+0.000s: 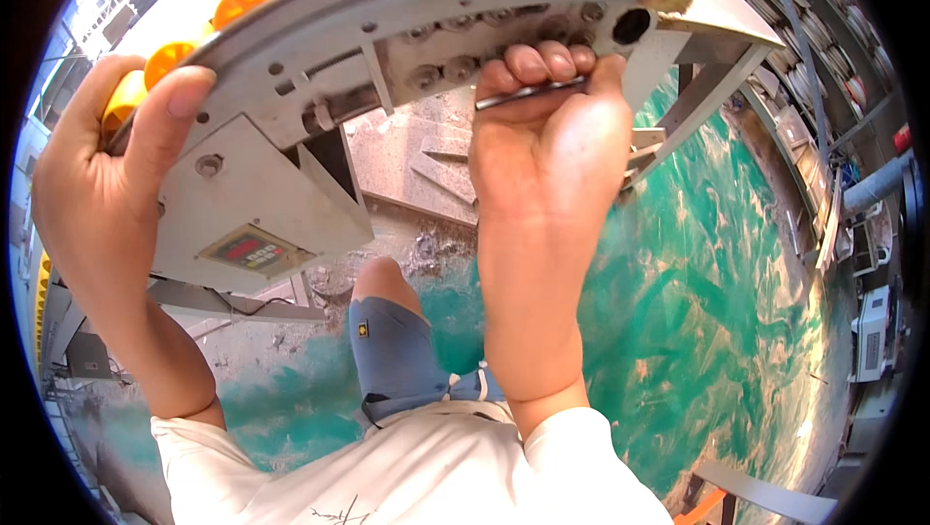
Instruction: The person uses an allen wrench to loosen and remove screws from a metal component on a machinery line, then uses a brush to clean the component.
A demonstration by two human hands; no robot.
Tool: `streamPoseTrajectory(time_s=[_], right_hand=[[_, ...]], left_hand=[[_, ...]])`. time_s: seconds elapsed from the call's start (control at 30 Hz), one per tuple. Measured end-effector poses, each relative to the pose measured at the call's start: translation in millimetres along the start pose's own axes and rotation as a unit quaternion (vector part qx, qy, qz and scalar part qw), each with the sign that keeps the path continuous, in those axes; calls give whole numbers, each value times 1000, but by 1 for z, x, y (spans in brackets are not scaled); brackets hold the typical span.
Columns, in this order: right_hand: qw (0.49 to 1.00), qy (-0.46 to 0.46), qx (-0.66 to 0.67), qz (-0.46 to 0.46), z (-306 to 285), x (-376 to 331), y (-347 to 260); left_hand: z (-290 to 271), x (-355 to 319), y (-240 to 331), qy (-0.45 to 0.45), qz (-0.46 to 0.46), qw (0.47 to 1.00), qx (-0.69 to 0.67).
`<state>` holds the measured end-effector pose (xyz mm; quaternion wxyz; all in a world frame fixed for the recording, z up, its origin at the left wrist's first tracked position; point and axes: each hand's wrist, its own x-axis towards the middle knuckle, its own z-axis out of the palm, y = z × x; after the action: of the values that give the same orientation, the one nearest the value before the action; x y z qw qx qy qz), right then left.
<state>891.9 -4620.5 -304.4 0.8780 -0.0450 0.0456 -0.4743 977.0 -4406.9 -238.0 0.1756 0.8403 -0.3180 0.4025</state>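
A grey metal machine frame [320, 55] with a curved-looking edge spans the upper view, carrying round yellow-orange wheels [249, 4] along its top. Around its left end my left hand [116, 138] is closed, thumb on the near face and fingers behind, beside a wheel. My right hand [552, 128], palm toward me, has its fingers curled around a thin metal rod [531, 94], perhaps a hex key. The rod lies just below a row of bolts [460, 68] on the frame's underside. Whether its far end touches a bolt is hidden by my fingers.
A grey control box [232, 205] with a small keypad panel [254, 250] hangs under the frame's left part. Metal legs [712, 89] stand at the right. The green floor [697, 283] is scuffed and dusty. Loaded shelves [804, 31] line the far right; an orange-legged stand [712, 504] is at lower right.
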Motion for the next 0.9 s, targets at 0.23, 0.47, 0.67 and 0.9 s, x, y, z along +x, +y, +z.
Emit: streamPoseTrajectory(time_s=[0.23, 0.47, 0.67, 0.9], right_hand=[[988, -138, -47, 57, -44, -14, -21], [620, -250, -703, -242, -104, 22, -70], [349, -390, -752, -402, -68, 61, -118], [172, -463, -763, -418, -29, 72, -128]], left_hand=[[-2, -3, -6, -10, 28, 999, -20], [-3, -2, -7, -4, 30, 1000, -4], [-3, -3, -13, -15, 26, 999, -19], [3, -6, -21, -11, 47, 998, -50]])
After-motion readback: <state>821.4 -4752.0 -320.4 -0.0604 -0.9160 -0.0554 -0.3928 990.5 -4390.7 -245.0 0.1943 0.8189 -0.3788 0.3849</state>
